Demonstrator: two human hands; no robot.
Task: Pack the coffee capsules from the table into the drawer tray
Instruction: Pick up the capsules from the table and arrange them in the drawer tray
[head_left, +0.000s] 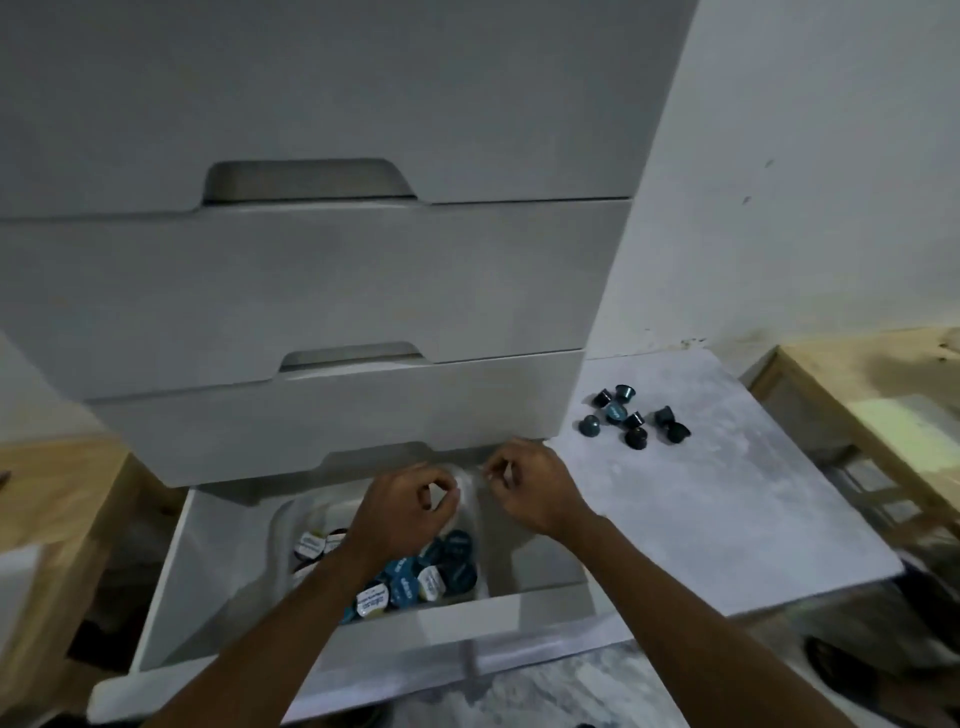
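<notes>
The bottom drawer (171, 587) of a white chest is pulled out. Inside it sits a clear plastic tray (283, 530) holding several coffee capsules (415, 579) with blue and white lids. My left hand (405, 506) and my right hand (530, 486) are both over the tray's far end, fingers curled and pinching its thin clear rim or film. Whether a capsule is inside either hand is hidden. Several dark capsules (631, 415) lie loose on the grey table to the right.
Closed white drawers (311, 291) stand above the open one. The grey marbled table (701, 509) touches the chest's right side. Wooden furniture (857, 395) stands at the far right and another wooden piece (52, 493) at left.
</notes>
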